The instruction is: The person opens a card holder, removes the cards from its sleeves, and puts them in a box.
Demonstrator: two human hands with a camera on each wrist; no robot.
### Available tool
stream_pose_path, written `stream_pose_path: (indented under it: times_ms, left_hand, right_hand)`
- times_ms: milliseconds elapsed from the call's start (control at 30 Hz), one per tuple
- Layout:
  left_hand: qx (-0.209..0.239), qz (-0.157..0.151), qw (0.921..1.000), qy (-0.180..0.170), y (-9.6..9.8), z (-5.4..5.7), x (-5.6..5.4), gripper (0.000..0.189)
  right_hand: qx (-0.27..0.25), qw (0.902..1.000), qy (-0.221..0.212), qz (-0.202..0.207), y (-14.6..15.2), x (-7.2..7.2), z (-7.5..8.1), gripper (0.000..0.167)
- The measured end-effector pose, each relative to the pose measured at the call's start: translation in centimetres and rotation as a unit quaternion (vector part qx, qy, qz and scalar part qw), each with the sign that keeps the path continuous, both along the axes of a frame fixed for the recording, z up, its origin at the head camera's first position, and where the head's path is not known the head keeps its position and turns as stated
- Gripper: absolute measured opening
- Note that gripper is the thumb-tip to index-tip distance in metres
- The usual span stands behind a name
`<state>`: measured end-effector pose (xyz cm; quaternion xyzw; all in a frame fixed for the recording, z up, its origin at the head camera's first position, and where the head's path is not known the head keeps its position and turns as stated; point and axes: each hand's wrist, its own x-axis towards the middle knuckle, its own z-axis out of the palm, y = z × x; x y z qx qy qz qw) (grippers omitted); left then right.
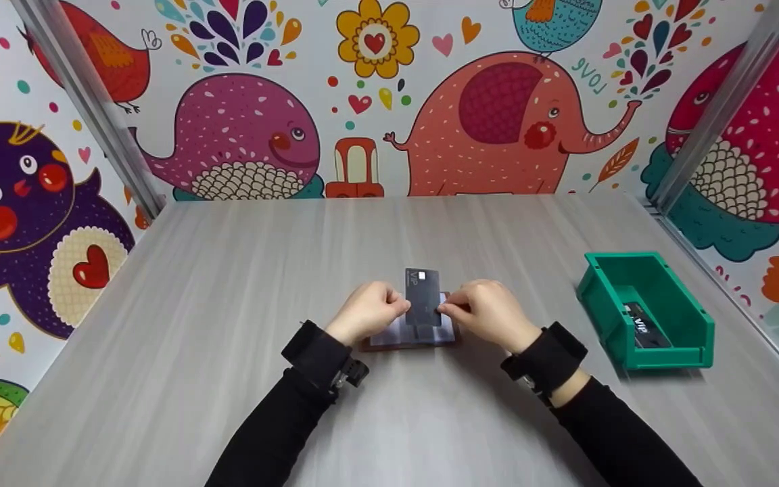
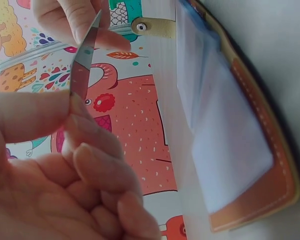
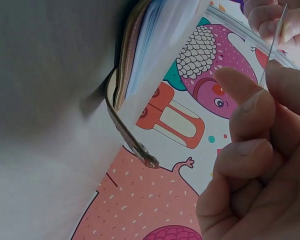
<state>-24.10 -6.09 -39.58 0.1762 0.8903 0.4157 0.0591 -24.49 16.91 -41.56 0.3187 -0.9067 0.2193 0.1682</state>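
A dark grey card point(image 1: 423, 297) marked VIP stands on its short side in the air, held at both long edges. My left hand point(image 1: 371, 311) pinches its left edge between thumb and forefinger; my right hand point(image 1: 484, 312) pinches the opposite edge the same way. Below the card lies an open brown card holder point(image 1: 457, 336) with clear plastic sleeves, partly hidden by card and hands. In the left wrist view, its stitched leather cover point(image 2: 285, 185) and loose sleeves point(image 2: 230, 155) show. A strap with a snap point(image 3: 135, 145) sticks out from it in the right wrist view.
To the right stands a green plastic bin point(image 1: 673, 357) with a black VIP card point(image 1: 646, 328) inside. The pale wood-grain table point(image 1: 227, 270) is bordered by walls printed with cartoon animals point(image 1: 498, 135). Metal posts point(image 1: 92, 108) rise at the corners.
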Motion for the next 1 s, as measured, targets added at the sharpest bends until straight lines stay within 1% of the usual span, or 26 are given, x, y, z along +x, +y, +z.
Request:
stream_pose_path:
  times_ms: [167,367,500,700,800,900,1000]
  left_hand:
    - [-0.004,-0.006,1.0,0.006,0.37,-0.02,0.05,0.046]
    - [-0.011,-0.009,0.9998,0.016,0.56,-0.29,0.13,0.047]
    - [-0.019,-0.01,0.9993,0.029,0.6,-0.47,0.12,0.049]
    - [-0.043,0.0,0.9976,0.054,0.77,-0.66,0.1,0.047]
    - [-0.053,0.008,0.9966,0.063,0.9,-0.71,0.17,0.044]
    - [-0.057,0.015,0.9964,0.06,0.97,-0.72,0.23,0.043]
    - [-0.06,0.015,0.996,0.064,1.01,-0.77,0.25,0.043]
  right_hand:
    - [0.001,1.0,-0.001,-0.003,-0.15,0.21,0.21,0.025]
    - [0.001,1.0,0.008,-0.005,-0.21,0.26,0.19,0.02]
    - [-0.004,0.9999,0.008,-0.005,-0.23,0.3,0.1,0.015]
    - [-0.015,0.9998,-0.006,-0.011,-0.3,0.39,0.16,0.008]
    - [-0.02,0.9996,-0.013,-0.015,-0.34,0.45,0.24,0.008]
    - [-0.034,0.999,-0.025,-0.015,-0.33,0.54,0.32,0.01]
    - [-0.048,0.9981,-0.035,-0.012,-0.33,0.61,0.39,0.015]
